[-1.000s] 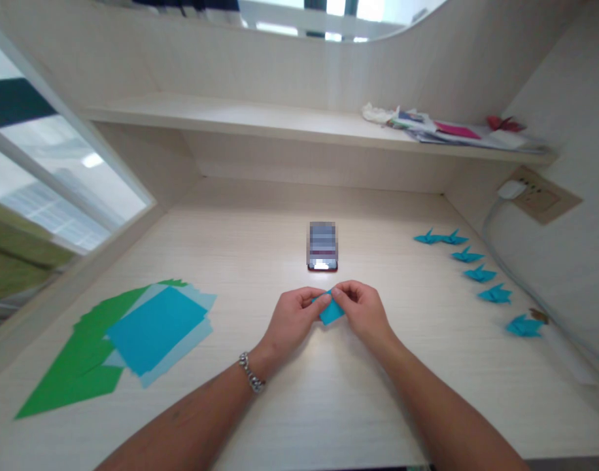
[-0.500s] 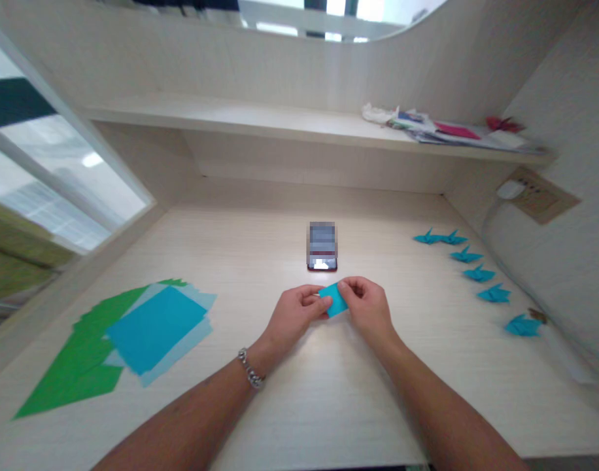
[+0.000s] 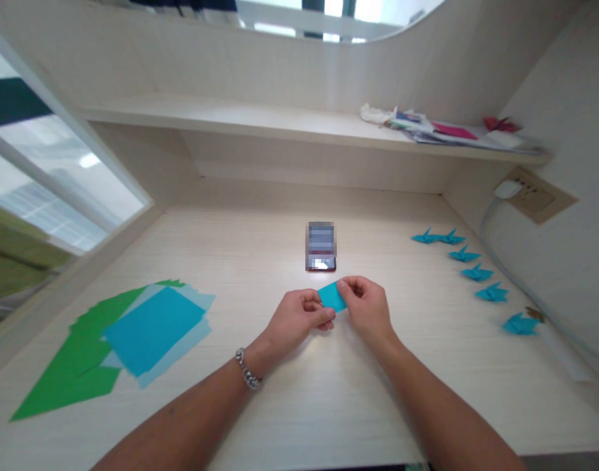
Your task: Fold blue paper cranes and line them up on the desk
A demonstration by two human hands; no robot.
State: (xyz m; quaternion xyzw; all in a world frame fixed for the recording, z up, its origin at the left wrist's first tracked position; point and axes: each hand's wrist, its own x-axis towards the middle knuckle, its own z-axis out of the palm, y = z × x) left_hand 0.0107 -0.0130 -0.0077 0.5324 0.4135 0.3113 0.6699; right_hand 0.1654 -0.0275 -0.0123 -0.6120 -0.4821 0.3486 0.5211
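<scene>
Between my hands is a small folded piece of blue paper (image 3: 331,297), held just above the desk. My left hand (image 3: 307,313), with a chain bracelet on its wrist, pinches the lower left corner between thumb and fingers. My right hand (image 3: 365,301) grips the right edge, its thumb on top of the paper. A phone (image 3: 321,246) lies directly beyond the paper, its screen blurred out. The underside of the paper is hidden.
To the left, blue paper sheets (image 3: 155,330) lie over green sheets (image 3: 59,386). Several folded blue paper cranes (image 3: 477,273) form a curved row at the right. A charger (image 3: 508,190) sits in the wall socket, its cable running down the right side. Papers (image 3: 454,131) rest on the shelf.
My left thumb and fingers have slid down along the paper toward its lower edge, baring more of its left side. My right hand has kept its grip.
</scene>
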